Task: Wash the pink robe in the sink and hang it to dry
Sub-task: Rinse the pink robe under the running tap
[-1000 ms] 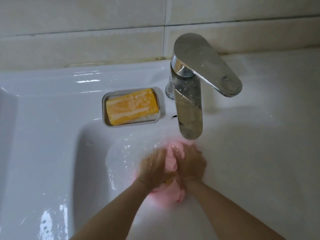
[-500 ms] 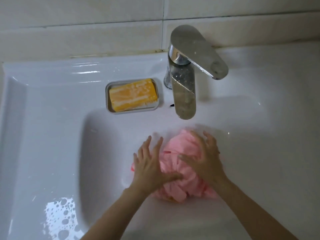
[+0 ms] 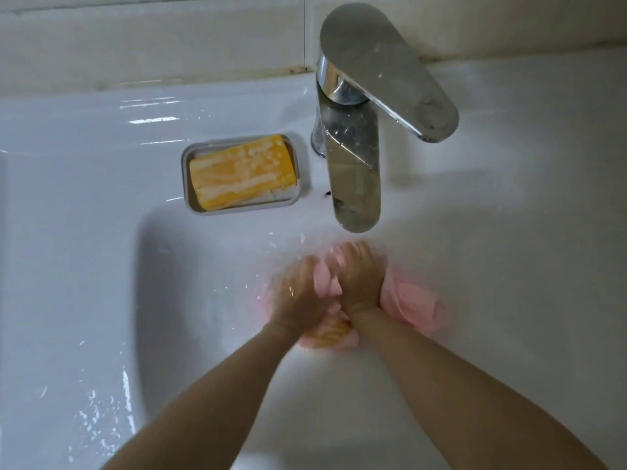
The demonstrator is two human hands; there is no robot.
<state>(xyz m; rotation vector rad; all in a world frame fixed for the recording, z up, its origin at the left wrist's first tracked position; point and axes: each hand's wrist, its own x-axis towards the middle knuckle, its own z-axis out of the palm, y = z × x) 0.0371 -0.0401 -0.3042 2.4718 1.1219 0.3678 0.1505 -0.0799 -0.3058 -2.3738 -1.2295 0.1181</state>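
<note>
Pink robe [image 3: 412, 307] in the grip of left hand [image 3: 298, 295] and right hand [image 3: 361, 283], sink rim [image 3: 84, 215] well apart.

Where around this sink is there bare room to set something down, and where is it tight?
Free: the sink ledge left of the soap dish, the ledge right of the faucet, the basin floor left of the left hand. Crowded: under the spout, where it and the right hand grip the pink robe.
</note>
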